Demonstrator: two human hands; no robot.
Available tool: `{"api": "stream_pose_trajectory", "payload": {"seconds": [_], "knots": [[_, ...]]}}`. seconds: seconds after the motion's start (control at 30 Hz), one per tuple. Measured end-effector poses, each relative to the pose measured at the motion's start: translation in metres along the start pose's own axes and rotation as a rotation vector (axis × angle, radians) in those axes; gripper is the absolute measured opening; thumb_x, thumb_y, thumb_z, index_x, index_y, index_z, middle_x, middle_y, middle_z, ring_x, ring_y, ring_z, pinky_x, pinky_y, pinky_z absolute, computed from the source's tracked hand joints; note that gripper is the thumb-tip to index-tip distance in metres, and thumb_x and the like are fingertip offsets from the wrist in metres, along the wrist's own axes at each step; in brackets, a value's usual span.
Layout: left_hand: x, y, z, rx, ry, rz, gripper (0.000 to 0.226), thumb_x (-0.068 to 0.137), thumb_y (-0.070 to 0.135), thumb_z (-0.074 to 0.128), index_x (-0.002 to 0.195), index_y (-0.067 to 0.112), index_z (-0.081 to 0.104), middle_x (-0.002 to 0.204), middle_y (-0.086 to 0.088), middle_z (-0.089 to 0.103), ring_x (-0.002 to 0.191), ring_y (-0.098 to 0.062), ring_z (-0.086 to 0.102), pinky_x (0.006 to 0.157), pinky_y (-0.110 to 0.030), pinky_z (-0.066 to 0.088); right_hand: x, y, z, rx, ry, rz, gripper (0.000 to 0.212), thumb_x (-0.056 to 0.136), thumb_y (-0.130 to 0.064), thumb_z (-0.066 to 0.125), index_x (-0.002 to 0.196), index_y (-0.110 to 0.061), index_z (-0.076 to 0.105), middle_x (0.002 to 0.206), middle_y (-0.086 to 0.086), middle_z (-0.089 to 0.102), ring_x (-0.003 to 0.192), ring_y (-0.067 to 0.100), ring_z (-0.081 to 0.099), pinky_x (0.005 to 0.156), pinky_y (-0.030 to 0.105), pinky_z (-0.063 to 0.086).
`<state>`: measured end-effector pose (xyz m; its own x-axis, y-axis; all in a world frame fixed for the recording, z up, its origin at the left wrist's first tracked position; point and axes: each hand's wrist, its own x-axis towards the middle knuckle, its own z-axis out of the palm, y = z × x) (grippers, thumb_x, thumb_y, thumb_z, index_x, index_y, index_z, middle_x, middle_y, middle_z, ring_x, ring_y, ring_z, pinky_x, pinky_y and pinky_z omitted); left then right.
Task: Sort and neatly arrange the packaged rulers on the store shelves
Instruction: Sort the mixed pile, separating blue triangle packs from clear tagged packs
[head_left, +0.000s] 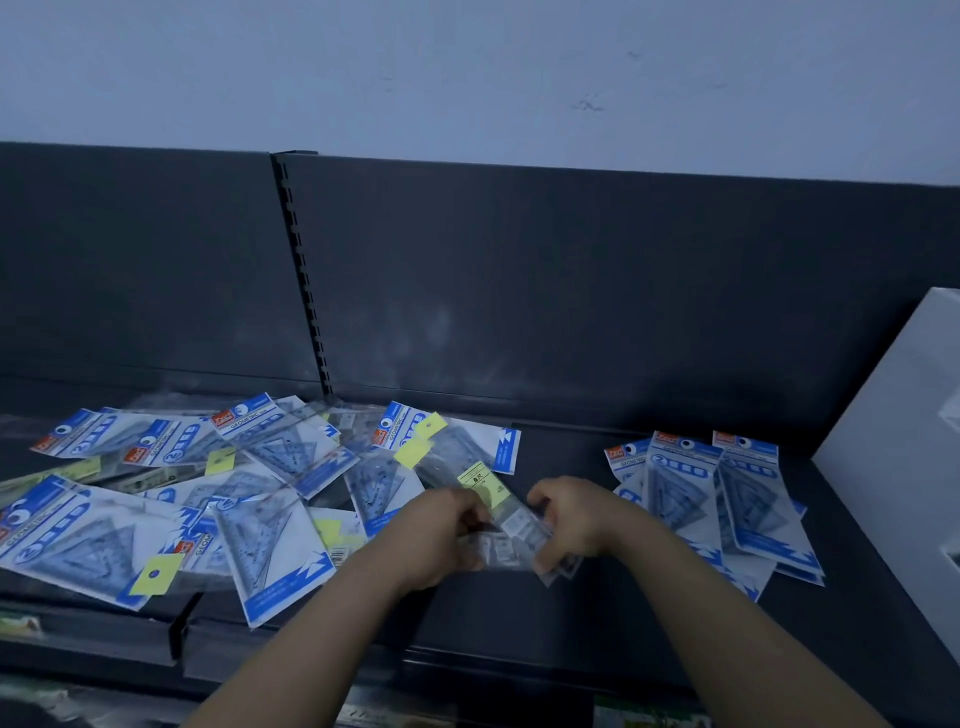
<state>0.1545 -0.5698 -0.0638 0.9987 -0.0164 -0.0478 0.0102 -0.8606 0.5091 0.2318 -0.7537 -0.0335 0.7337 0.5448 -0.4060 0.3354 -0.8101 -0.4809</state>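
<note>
Dark shelf fills the lower frame. At centre, my left hand and right hand pinch the ends of some clear packaged rulers. They seem light, slick and bendy, so I judge the stiffer ends the safest hold. A loose heap lies at left.

Dark shelf, two bays meeting at a slotted upright. Left and centre: packets in a loose heap, blue-headed triangle sets overlapping at all angles, some with yellow tags. Right: smaller stack, roughly parallel, overlapping. Far right: white box near the stack.
</note>
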Motion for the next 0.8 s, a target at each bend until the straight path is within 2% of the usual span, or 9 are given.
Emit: {"api": "stream_pose_trajectory", "payload": {"seconds": [0.1, 0.17, 0.3, 0.4, 0.53, 0.63, 0.7, 0.77, 0.8], "knots": [[-0.003, 0.000, 0.005, -0.045, 0.045, 0.021, 0.047, 0.074, 0.023, 0.081, 0.116, 0.020, 0.060, 0.115, 0.003, 0.056, 0.102, -0.012, 0.056, 0.090, -0.025, 0.047, -0.004, 0.000, 0.000, -0.016, -0.059, 0.046, 0.045, 0.065, -0.016, 0.085, 0.103, -0.005, 0.065, 0.102, 0.010, 0.070, 0.092, 0.025, 0.069, 0.080, 0.038, 0.056], [-0.005, -0.001, 0.007, -0.006, 0.080, 0.027, 0.056, 0.074, 0.032, 0.080, 0.123, 0.021, 0.056, 0.122, 0.004, 0.052, 0.111, -0.013, 0.050, 0.094, -0.024, 0.043, -0.005, 0.004, 0.002, -0.017, -0.081, 0.055, 0.037, 0.065, -0.018, 0.085, 0.094, -0.003, 0.067, 0.097, 0.011, 0.072, 0.087, 0.025, 0.070, 0.077, 0.036, 0.057], [-0.009, -0.006, 0.009, 0.123, 0.130, -0.049, 0.084, 0.070, 0.058, 0.075, 0.140, 0.025, 0.042, 0.135, 0.005, 0.045, 0.125, -0.017, 0.040, 0.104, -0.031, 0.037, -0.009, 0.010, 0.007, 0.001, -0.024, 0.050, 0.039, 0.064, -0.026, 0.084, 0.093, -0.004, 0.069, 0.095, 0.009, 0.072, 0.080, 0.019, 0.066, 0.068, 0.029, 0.050], [-0.008, -0.008, 0.010, 0.164, 0.178, -0.071, 0.091, 0.067, 0.064, 0.072, 0.141, 0.023, 0.039, 0.139, 0.003, 0.043, 0.128, -0.018, 0.038, 0.105, -0.031, 0.035, -0.014, 0.012, 0.006, -0.023, 0.042, 0.038, 0.039, 0.065, -0.028, 0.082, 0.090, -0.004, 0.065, 0.094, 0.012, 0.069, 0.080, 0.024, 0.066, 0.065, 0.029, 0.048], [-0.005, -0.009, 0.006, 0.061, 0.227, -0.083, 0.087, 0.068, 0.053, 0.078, 0.140, 0.022, 0.039, 0.137, 0.001, 0.045, 0.128, -0.020, 0.040, 0.104, -0.033, 0.037, -0.026, 0.021, -0.004, 0.017, 0.111, 0.063, 0.024, 0.076, -0.020, 0.074, 0.079, -0.020, 0.051, 0.091, 0.000, 0.058, 0.075, 0.014, 0.058, 0.063, 0.026, 0.046], [-0.002, -0.015, 0.001, -0.102, 0.200, -0.132, 0.083, 0.067, 0.043, 0.081, 0.136, 0.021, 0.041, 0.131, -0.002, 0.049, 0.121, -0.021, 0.049, 0.101, -0.038, 0.043, -0.037, 0.031, -0.021, 0.113, 0.181, 0.096, 0.018, 0.080, -0.017, 0.072, 0.094, -0.019, 0.061, 0.094, 0.000, 0.065, 0.084, 0.014, 0.062, 0.073, 0.030, 0.050], [0.000, -0.019, 0.000, -0.226, 0.225, -0.153, 0.079, 0.061, 0.047, 0.080, 0.128, 0.021, 0.047, 0.123, -0.001, 0.056, 0.110, -0.018, 0.059, 0.095, -0.035, 0.048, -0.042, 0.037, -0.035, 0.131, 0.226, 0.099, 0.016, 0.082, -0.018, 0.071, 0.096, -0.017, 0.064, 0.090, 0.000, 0.066, 0.080, 0.014, 0.063, 0.067, 0.028, 0.047], [0.001, -0.020, -0.001, -0.280, 0.298, -0.166, 0.058, 0.071, 0.035, 0.078, 0.121, 0.018, 0.053, 0.113, 0.000, 0.060, 0.101, -0.017, 0.062, 0.084, -0.026, 0.047, -0.048, 0.040, -0.049, 0.176, 0.280, 0.095, 0.007, 0.083, -0.014, 0.068, 0.087, -0.016, 0.063, 0.081, -0.001, 0.064, 0.071, 0.013, 0.061, 0.060, 0.026, 0.044], [0.001, -0.020, -0.003, -0.265, 0.355, -0.178, 0.047, 0.078, 0.025, 0.075, 0.120, 0.015, 0.056, 0.111, -0.001, 0.062, 0.099, -0.018, 0.062, 0.080, -0.024, 0.044, -0.049, 0.040, -0.054, 0.206, 0.315, 0.087, 0.010, 0.084, -0.012, 0.068, 0.079, -0.016, 0.060, 0.077, 0.000, 0.062, 0.067, 0.013, 0.058, 0.058, 0.026, 0.043]]}}
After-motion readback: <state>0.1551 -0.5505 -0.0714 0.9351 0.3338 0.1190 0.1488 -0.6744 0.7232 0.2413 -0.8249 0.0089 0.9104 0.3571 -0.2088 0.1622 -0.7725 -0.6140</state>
